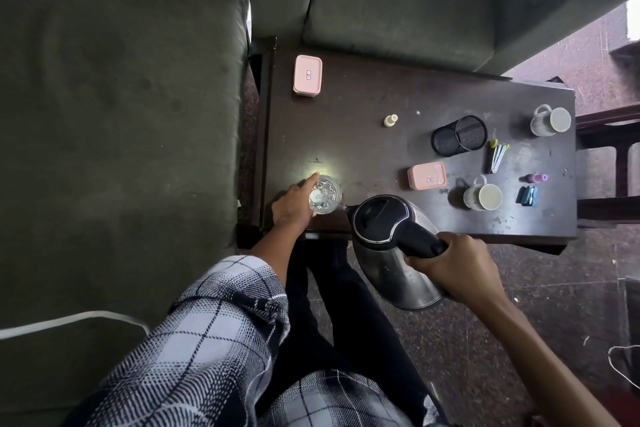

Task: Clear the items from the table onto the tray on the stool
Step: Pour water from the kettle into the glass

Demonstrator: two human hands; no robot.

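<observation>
- Right hand (457,267) clenched round kettle (379,224) handle; kettle tilted, spout just beside glass (325,194)
- Left hand (294,206) clasps glass on table (363,149), near its left edge

A person's plaid shirt (214,340) has white and dark navy checks; its left sleeve (239,274) ends short of the wrist. Trousers (346,305) are plain black. Left hand (294,201) and right hand (457,263) are bare.
</observation>
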